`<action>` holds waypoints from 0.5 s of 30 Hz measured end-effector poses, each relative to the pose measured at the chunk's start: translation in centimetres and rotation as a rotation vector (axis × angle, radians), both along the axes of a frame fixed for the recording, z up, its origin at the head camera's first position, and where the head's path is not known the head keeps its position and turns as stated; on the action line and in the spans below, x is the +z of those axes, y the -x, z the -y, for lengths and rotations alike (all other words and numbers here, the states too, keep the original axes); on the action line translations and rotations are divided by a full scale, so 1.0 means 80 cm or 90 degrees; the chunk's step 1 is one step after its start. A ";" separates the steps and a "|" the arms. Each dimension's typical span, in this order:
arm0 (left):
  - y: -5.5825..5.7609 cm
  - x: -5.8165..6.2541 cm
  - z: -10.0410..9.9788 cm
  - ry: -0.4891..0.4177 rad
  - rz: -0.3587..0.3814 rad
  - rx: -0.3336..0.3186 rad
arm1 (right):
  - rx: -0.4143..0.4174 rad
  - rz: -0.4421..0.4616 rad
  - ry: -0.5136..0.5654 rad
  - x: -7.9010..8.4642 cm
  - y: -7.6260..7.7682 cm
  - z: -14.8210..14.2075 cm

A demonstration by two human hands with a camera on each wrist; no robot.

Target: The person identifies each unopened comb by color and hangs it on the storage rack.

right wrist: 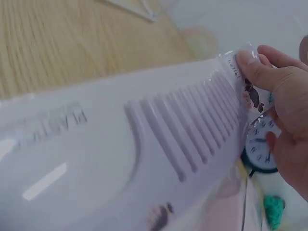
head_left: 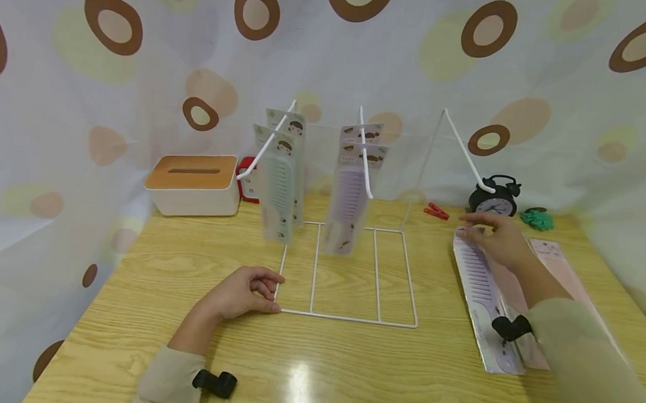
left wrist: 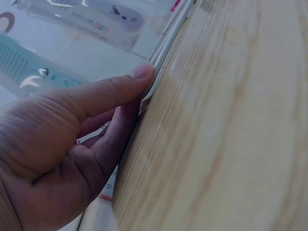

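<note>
A white wire display rack (head_left: 345, 317) stands on the table with three raised hooks. Its near left corner is pinched between the thumb and fingers of my left hand (head_left: 245, 293). My right hand (head_left: 500, 238) grips the top end of a clear-packed purple comb (head_left: 476, 277), thumb over the printed header card in the right wrist view. The comb's other end slopes toward me. Green packaged combs (head_left: 278, 190) hang from the rack's left hook, and purple packaged combs (head_left: 349, 196) from the middle one. Nothing hangs on the right hook (head_left: 466, 150).
Pink packages (head_left: 555, 266) lie under and beside my right forearm. Along the back stand a tissue box (head_left: 196, 193) with a wooden lid, a red-edged item (head_left: 248, 183), a red clip (head_left: 436, 211), a black alarm clock (head_left: 493, 200) and a green bundle (head_left: 537, 220). A patterned curtain hangs behind.
</note>
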State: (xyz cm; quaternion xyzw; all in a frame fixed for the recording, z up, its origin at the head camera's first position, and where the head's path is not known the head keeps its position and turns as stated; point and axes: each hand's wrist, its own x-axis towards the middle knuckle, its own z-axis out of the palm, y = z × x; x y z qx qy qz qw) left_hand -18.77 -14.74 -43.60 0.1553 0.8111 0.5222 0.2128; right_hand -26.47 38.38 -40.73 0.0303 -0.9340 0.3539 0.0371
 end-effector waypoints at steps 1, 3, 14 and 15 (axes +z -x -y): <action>0.000 0.000 0.000 0.001 0.001 0.001 | -0.003 -0.009 0.020 0.003 -0.003 0.003; 0.001 0.000 0.000 0.001 0.002 0.002 | -0.018 -0.021 0.068 0.012 -0.009 0.011; -0.001 0.000 0.000 0.005 0.001 0.004 | 0.131 0.013 0.606 0.092 -0.083 0.102; 0.000 0.000 0.000 0.006 -0.002 0.004 | 0.155 0.021 0.644 0.100 -0.090 0.113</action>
